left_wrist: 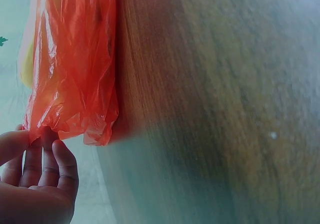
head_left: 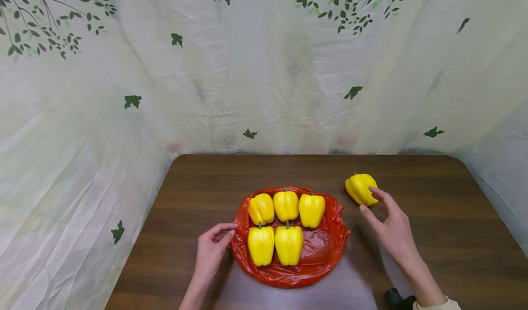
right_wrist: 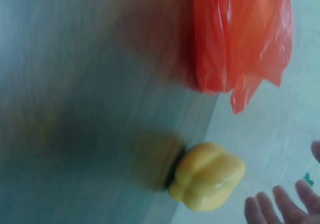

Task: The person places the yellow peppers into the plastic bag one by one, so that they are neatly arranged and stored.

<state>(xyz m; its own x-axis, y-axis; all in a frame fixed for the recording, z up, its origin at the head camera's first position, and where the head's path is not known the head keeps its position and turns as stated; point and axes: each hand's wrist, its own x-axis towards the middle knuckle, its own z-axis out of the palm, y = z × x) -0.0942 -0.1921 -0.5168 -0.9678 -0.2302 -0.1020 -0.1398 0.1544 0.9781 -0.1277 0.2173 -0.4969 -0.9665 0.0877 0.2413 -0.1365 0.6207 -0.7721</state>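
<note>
My left hand (head_left: 211,249) pinches the left rim of a red plastic bag (head_left: 290,280) that lies spread open on the table. In the left wrist view, thumb and fingers of that hand (left_wrist: 45,179) meet at the bag's edge (left_wrist: 80,64). Inside the bag several yellow bell peppers (head_left: 261,246) stand in two rows; its front right part shows bare red plastic. Beyond the bag's right side, a single yellow bell pepper (head_left: 359,187) lies tilted on the wood. My right hand (head_left: 393,230) reaches beside it with fingers spread; the right wrist view shows a gap between fingers and pepper (right_wrist: 207,176).
The brown wooden table (head_left: 198,177) has rounded back corners. A pale cloth (head_left: 264,72) printed with leaves hangs behind it and along both sides. Next to my right wrist is a dark object (head_left: 398,299), cut off by the frame's lower edge.
</note>
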